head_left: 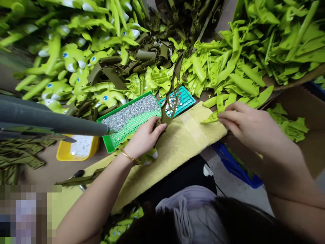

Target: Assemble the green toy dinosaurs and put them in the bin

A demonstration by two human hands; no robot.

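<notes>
My left hand (144, 137) is closed around the lower end of a dark olive plastic toy part (172, 91) that stands up over the yellow towel (177, 142). A green-and-white toy piece (149, 156) lies under that wrist. My right hand (247, 123) pinches a lime green plastic piece (211, 118) at the towel's right edge. A green tray (127, 118) filled with small silver screws sits just left of my left hand. A teal tray (182, 98) holding a few screws lies behind the olive part.
Heaps of lime green parts (254, 44) cover the right, green toy bodies with blue eyes (68, 54) the left, olive parts (142, 57) the middle. A grey powered screwdriver (50, 118) juts in from the left. A yellow tub (78, 149) holds white pieces. Cardboard box (299, 112) right.
</notes>
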